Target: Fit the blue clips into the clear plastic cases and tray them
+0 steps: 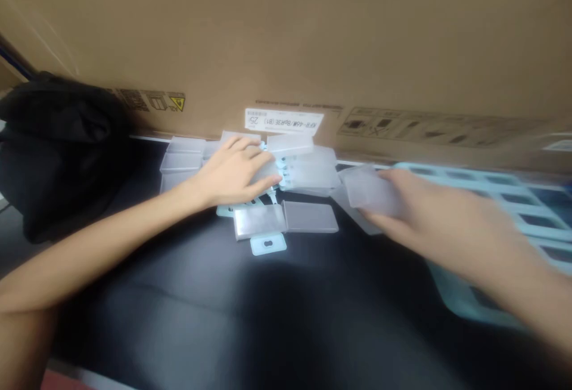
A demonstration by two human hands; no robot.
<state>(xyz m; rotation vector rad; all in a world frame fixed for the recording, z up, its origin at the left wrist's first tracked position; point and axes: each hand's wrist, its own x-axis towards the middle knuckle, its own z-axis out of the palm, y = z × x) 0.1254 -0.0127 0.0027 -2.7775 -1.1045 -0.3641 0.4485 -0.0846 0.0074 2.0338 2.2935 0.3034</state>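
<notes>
My left hand [241, 166] lies palm down over a cluster of clear plastic boxes [310, 168] and small light-blue plastic pieces, its fingers stretched out and slightly apart. What is under the palm is hidden. To the right, my right hand [420, 205], blurred by motion, grips a clear plastic box [373, 189] between thumb and fingers. In front of the left hand sit a shiny clear box [260, 221] and a flat frosted one [311, 217]. A light-blue tag with a slot [268, 244] lies just below them.
A large cardboard carton [286, 32] stands as a wall behind the black work surface [201, 318]. At left is a crumpled black bag [58, 145]. More clear boxes [183, 160] are stacked beside it. A light-blue slotted plastic rack [460, 303] lies on the right, partly behind my right arm.
</notes>
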